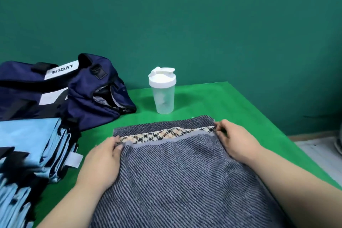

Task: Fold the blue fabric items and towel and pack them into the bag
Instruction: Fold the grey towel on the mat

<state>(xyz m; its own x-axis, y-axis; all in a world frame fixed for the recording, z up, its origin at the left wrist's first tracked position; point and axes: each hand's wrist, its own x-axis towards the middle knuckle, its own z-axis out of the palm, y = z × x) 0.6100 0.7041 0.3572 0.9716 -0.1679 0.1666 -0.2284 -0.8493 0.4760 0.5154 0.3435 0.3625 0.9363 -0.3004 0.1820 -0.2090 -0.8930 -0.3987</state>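
From the head camera, a grey-and-navy striped towel [185,172] is lying spread on the green table [231,102], right in front of the person and running off the bottom of the frame. Its upper layer is sitting doubled over the lower one, with the hemmed edge and a plaid band lying just short of the far edge.

The left hand [103,161] is gripping the left corner of that upper layer, its thumb and fingers closing together on the hem beside the plaid band. The right hand [235,142] is doing the same at the right corner, its fingertips curling in and pinching the cloth. Both forearms are resting along the towel's sides.

To the left, the light blue fabric items [27,144] are sitting in a folded stack (dark trim and a pale tab are showing at the edges), apart from the towel. Behind the stack, a navy bag [61,89] is lying on the table with its opening gaping toward the towel. A clear shaker bottle [162,92] with a white flip lid is standing upright between the bag and the towel's far edge, touching neither.
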